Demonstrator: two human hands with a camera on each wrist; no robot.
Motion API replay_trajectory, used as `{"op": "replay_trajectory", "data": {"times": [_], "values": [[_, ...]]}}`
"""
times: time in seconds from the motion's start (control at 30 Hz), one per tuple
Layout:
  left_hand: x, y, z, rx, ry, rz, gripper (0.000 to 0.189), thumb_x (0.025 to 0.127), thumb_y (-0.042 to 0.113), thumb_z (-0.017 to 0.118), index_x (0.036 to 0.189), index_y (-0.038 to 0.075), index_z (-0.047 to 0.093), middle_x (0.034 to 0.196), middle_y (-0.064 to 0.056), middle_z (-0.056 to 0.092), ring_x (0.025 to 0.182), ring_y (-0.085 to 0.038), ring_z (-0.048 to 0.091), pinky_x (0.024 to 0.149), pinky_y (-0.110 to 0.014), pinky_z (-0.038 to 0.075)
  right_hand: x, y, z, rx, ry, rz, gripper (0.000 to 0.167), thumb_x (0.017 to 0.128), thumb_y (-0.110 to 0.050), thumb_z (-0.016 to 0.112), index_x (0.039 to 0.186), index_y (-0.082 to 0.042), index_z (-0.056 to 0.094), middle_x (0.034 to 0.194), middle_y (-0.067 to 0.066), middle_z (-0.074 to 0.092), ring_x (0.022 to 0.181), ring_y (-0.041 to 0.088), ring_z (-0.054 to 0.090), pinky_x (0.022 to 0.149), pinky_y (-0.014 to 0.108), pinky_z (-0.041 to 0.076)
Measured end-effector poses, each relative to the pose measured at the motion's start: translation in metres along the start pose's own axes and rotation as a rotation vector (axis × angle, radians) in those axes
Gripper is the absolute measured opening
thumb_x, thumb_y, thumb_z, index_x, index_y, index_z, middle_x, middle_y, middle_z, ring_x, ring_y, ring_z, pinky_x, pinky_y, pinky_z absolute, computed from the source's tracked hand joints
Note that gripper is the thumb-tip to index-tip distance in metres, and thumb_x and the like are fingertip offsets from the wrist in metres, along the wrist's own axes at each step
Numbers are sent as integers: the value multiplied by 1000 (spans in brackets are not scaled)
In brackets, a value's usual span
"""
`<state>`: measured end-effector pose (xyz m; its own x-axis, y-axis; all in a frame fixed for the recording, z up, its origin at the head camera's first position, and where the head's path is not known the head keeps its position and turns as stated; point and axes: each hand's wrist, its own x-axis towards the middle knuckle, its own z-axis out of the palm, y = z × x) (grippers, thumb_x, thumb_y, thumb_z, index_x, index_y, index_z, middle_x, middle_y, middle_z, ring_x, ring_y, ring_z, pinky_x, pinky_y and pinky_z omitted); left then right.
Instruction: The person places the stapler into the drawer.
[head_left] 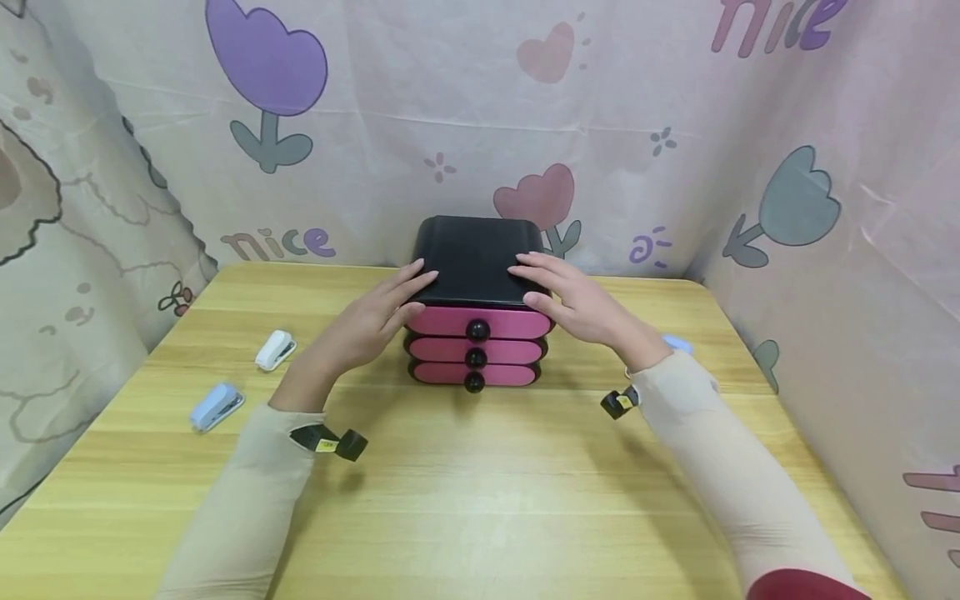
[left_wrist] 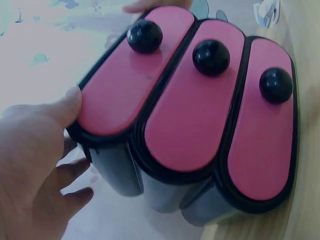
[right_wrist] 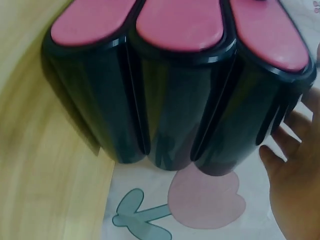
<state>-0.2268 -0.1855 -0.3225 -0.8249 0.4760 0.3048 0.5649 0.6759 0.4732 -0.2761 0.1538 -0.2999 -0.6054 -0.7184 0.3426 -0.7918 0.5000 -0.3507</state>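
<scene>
A small black drawer box (head_left: pixel 480 258) with three stacked pink drawers (head_left: pixel 474 349) stands near the back of the table. Each drawer front carries a round black knob (left_wrist: pixel 211 57), and all three drawers are pushed in. My left hand (head_left: pixel 367 321) lies along the box's upper left edge, its thumb at the front corner of the top drawer. On the opposite side, my right hand (head_left: pixel 581 304) rests on the upper right edge with fingers extended over the lid. In the right wrist view, the right hand (right_wrist: pixel 295 165) is beside the box's glossy black side (right_wrist: pixel 175 100).
To the left on the wooden table (head_left: pixel 450 500) lie a white stapler (head_left: pixel 275 350) and a blue stapler (head_left: pixel 217 407). A blue object (head_left: pixel 677 342) shows partly behind my right wrist. Patterned cloth (head_left: pixel 420 100) hangs close behind the box and along both sides.
</scene>
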Motion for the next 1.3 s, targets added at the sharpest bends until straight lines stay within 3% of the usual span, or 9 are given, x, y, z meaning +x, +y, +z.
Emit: {"op": "replay_trajectory", "data": {"times": [0.13,0.3,0.43,0.57,0.67,0.83,1.03,1.2,1.3], "values": [[-6,8,1,79,98,18,52,103,40,47,151,22,39,159,-2,28,142,-30,31,111,-54,30,11,7,-4,19,-78,-10,70,98,-64,35,150,-18,42,160,3,25,149,23,11,118,50,12],[-10,26,8,145,316,157,45,95,27,66,136,10,57,140,-12,51,128,-33,47,106,-49,39,21,12,-10,33,-152,-14,73,96,-67,36,152,-22,38,162,1,20,149,23,5,118,52,8],[-13,42,14,124,441,219,36,92,21,70,124,7,65,121,-11,60,116,-31,52,99,-45,44,22,11,-13,21,-191,4,71,96,-66,36,154,-26,32,163,-3,16,149,18,1,118,53,8],[-17,55,18,67,502,199,26,93,20,69,116,7,69,108,-7,65,104,-25,56,90,-41,48,22,11,-12,10,-199,19,70,96,-66,37,155,-28,30,163,-5,14,149,15,-1,117,53,8],[-21,64,22,-23,464,143,23,95,21,66,114,8,69,106,-4,67,94,-19,58,81,-38,52,22,10,-12,6,-196,36,69,96,-65,40,154,-29,30,162,-7,15,149,12,0,117,53,9],[-22,70,29,-318,276,-37,27,98,30,61,115,11,69,108,0,68,86,-15,61,74,-36,55,22,8,-11,-41,-185,39,63,98,-60,43,154,-31,32,161,-12,18,148,10,0,118,53,10],[-15,66,40,-754,55,-221,37,100,35,57,119,4,65,108,-16,66,98,-30,65,85,-39,55,20,6,-8,-61,-140,15,61,99,-56,45,152,-29,36,158,-12,26,148,10,9,118,49,13],[-12,65,50,-1067,-85,-291,44,103,30,52,127,-7,57,120,-28,59,111,-39,60,92,-39,53,19,5,-6,-67,-152,19,60,100,-55,43,153,-31,33,159,-11,24,148,11,7,117,51,13],[-11,65,55,-1166,-149,-318,47,104,30,50,130,-8,54,129,-30,55,118,-41,56,95,-38,51,18,5,-6,-72,-161,20,59,101,-54,41,154,-30,32,160,-10,22,148,12,6,118,51,12]]}}
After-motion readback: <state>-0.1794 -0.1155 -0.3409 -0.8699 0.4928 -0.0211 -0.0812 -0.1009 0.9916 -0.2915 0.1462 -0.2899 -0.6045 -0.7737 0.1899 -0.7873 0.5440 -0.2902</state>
